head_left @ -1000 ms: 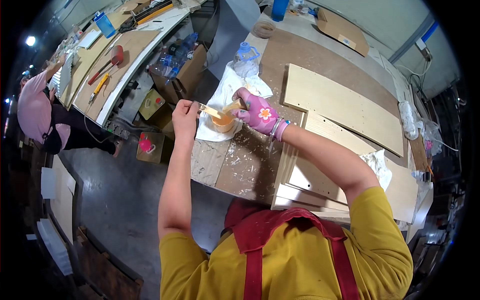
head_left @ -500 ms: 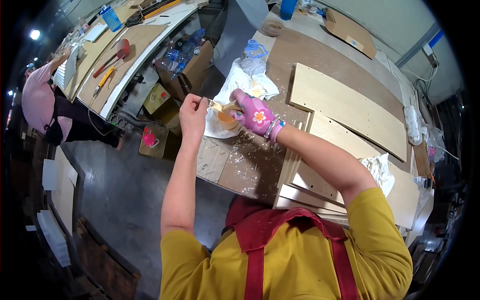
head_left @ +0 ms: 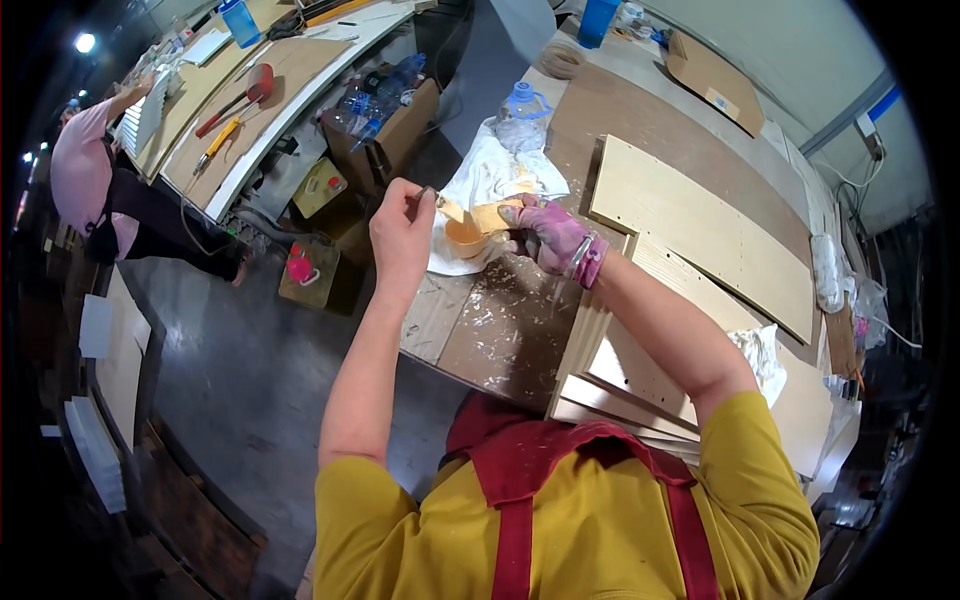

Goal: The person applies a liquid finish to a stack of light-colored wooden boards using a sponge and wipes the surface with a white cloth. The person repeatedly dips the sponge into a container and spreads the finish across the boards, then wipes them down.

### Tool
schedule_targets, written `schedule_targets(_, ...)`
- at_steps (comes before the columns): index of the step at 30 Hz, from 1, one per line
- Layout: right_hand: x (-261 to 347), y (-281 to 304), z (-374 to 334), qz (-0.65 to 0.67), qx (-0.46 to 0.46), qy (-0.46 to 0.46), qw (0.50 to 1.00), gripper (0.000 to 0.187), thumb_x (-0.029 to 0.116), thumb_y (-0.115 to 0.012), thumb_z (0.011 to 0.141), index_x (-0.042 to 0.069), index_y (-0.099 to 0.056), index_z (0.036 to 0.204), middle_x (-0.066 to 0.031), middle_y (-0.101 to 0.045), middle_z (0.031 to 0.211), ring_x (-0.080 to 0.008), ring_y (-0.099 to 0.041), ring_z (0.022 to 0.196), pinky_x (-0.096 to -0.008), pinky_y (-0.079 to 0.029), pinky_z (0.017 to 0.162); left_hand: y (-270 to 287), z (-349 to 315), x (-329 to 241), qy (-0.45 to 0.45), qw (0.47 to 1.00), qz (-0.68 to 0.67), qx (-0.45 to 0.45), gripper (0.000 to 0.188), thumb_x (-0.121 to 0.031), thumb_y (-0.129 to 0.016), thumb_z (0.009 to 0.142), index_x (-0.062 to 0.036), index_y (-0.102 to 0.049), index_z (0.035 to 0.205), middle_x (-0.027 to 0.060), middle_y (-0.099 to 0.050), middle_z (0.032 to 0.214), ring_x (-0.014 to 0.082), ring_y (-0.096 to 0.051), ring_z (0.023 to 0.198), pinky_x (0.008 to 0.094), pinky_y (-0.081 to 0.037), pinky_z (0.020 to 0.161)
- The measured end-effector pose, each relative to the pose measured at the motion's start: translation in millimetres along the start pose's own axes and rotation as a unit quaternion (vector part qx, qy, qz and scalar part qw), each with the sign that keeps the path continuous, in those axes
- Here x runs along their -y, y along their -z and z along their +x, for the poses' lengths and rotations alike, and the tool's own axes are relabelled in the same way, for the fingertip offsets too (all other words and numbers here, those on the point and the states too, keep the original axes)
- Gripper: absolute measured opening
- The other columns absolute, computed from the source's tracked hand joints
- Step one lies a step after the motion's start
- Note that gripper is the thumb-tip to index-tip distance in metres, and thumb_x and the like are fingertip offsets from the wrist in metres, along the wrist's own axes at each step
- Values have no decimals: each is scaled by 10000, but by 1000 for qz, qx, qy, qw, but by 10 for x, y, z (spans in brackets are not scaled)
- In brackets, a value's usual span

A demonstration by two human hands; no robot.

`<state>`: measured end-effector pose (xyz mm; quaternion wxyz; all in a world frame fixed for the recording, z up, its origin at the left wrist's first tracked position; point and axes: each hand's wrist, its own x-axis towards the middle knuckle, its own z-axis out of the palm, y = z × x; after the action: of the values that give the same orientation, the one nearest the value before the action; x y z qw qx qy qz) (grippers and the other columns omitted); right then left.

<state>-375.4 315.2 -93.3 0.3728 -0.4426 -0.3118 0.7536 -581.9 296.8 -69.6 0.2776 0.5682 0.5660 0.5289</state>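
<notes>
My bare left hand (head_left: 400, 228) is closed, with thumb and fingers pinching the end of a small, tan-smeared piece (head_left: 450, 210) whose kind I cannot make out. Opposite it, my right hand (head_left: 556, 238), in a pink glove, has its fingers closed on a flat, pale yellow, putty-coated piece (head_left: 492, 217). Between the hands is a small orange-tan cup (head_left: 463, 236), smeared with what looks like putty; its support is partly hidden. Behind and beneath lies a stained white cloth (head_left: 485, 170) at the bench's left edge.
A clear bottle with a blue cap (head_left: 522, 120) stands on the cloth. Drilled wooden boards (head_left: 700, 225) lie stacked to the right. White flakes dot the brown bench top (head_left: 500, 340). Yellow jugs (head_left: 308, 270) stand on the floor at left. A person in pink (head_left: 80, 165) works beyond.
My right hand has turned and drawn slightly right, so its palm side and the pale piece now show. My left hand stays close by. The whole view has shifted a little.
</notes>
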Motion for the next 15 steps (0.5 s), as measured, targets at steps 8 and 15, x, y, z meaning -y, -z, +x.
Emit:
schedule_targets(8,-33,-248,-8,-83,-69,105,989,241,190,-644,893,56,-503,1035,-53,-611,889,-119,-600,704,-256,-507,589,-141,-125,-87,-71,994,76,36,142,-67,-630,825,-17,-500,800,131,-570,726,283,-578,654,355,-450,602)
schedule_targets(15,-3,-15,127,6,-72,70,995,206,167,-608,902,34,-515,1029,-98,-624,899,-163,-622,682,-272,-520,554,-121,-192,-22,-123,985,123,11,146,-81,-639,828,-20,-509,799,127,-571,725,287,-575,643,378,-444,583)
